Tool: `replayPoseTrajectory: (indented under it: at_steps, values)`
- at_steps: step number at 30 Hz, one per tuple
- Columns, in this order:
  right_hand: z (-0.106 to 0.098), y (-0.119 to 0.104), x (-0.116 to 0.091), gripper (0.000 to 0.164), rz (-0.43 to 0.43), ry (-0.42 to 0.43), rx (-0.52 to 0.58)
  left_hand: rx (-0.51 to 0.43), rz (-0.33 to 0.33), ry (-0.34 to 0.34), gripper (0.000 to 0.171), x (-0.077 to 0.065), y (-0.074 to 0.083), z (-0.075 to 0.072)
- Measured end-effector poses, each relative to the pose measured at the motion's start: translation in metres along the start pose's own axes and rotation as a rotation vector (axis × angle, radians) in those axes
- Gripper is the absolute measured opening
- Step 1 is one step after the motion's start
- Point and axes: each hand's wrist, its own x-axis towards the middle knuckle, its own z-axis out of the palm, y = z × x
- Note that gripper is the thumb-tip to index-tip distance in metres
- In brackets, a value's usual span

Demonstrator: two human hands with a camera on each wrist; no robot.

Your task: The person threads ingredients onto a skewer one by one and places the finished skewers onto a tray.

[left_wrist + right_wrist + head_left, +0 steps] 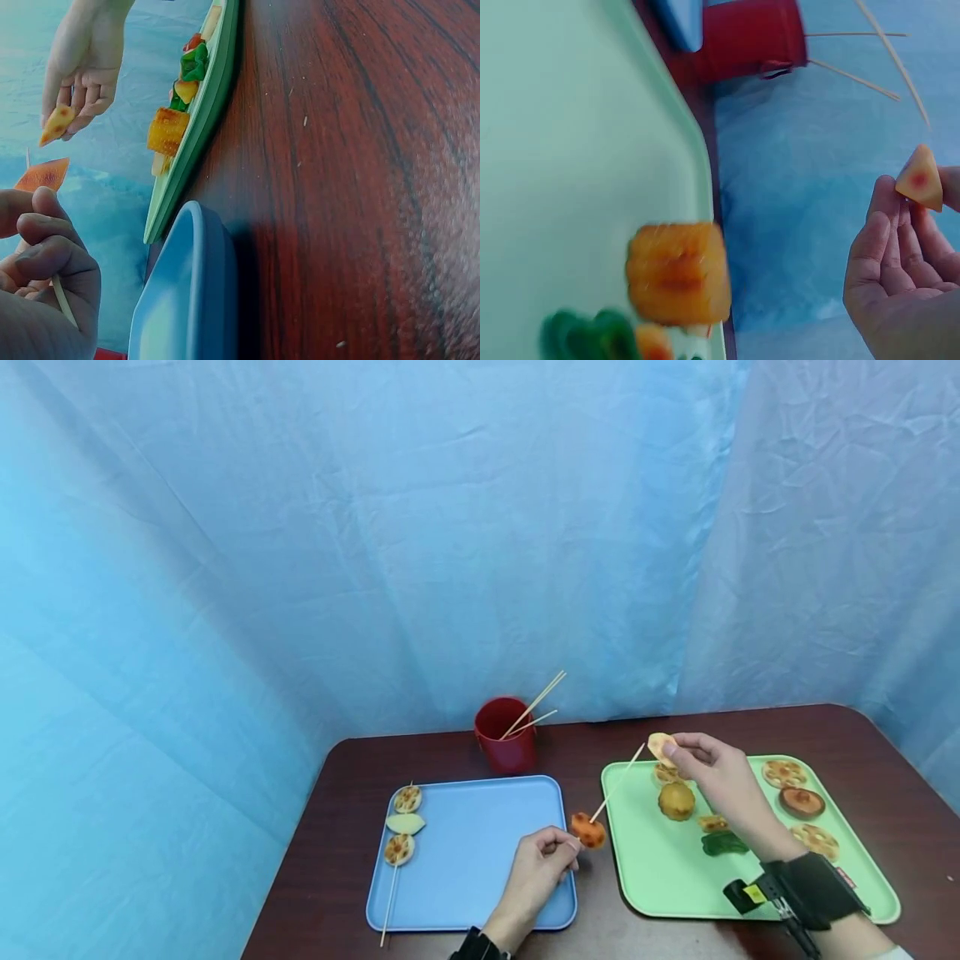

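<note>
My left hand (538,867) grips a bamboo skewer (619,783) low on its shaft, over the right edge of the blue tray. An orange-brown food slice (588,831) is threaded on the skewer just above those fingers. The bare tip slants up to the right. Close to that tip, my right hand (718,777) pinches a pale yellow food slice (662,748) between thumb and fingers. In the right wrist view this slice (921,180) looks wedge-shaped with a reddish spot. The left wrist view shows the skewer's lower end (63,301) in the left palm.
On the blue tray (480,860) lies a loaded skewer with two browned slices and a pale green piece (406,823). A red cup (507,747) behind holds several skewers. The green tray (667,889) bears a corn chunk (677,801), green pepper (723,842), a mushroom-like piece (802,802) and browned slices.
</note>
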Motion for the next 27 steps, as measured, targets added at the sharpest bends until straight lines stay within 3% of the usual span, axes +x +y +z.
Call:
replayPoseTrajectory:
  at_steps: [5,13,27]
  values:
    - [-0.0027,-0.0034,0.0057,0.065,0.065,-0.033,0.097,0.022,0.019,-0.014,0.015,-0.0019,0.0006,0.0006]
    - [-0.0011,-0.0069,0.008,0.069,0.089,-0.061,0.156,0.026,0.024,-0.031,0.02,-0.0038,0.0008,0.002]
    - [0.0013,-0.0103,0.007,0.064,0.094,-0.07,0.115,0.026,0.008,-0.026,0.017,-0.0032,0.0004,0.0013]
